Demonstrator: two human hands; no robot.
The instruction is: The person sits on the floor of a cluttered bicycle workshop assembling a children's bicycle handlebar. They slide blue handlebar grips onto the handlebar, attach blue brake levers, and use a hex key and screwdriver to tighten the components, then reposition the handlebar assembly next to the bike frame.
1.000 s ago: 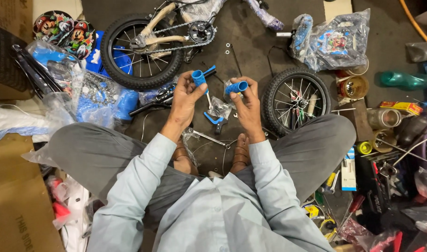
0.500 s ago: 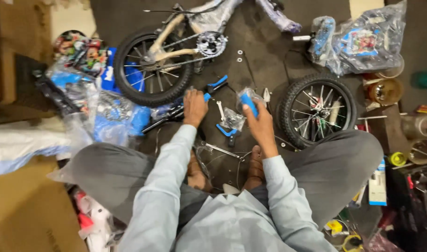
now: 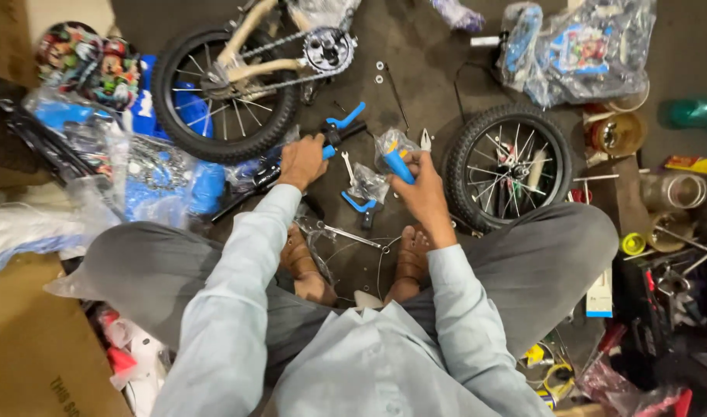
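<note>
Dark concrete floor is spreading out under a seated person, cluttered with bicycle parts. Right-hand fingers (image 3: 412, 164) are curling tight around a blue handlebar grip (image 3: 397, 164), holding it up beside a crumpled clear plastic bag (image 3: 387, 142). Left hand (image 3: 302, 161) is closing its fingers on a black handlebar end with a blue brake lever (image 3: 344, 120) lying on the floor. A loose spoked wheel (image 3: 509, 167) is lying just right; the frame's rear wheel (image 3: 220, 93) is sitting beyond the left hand.
</note>
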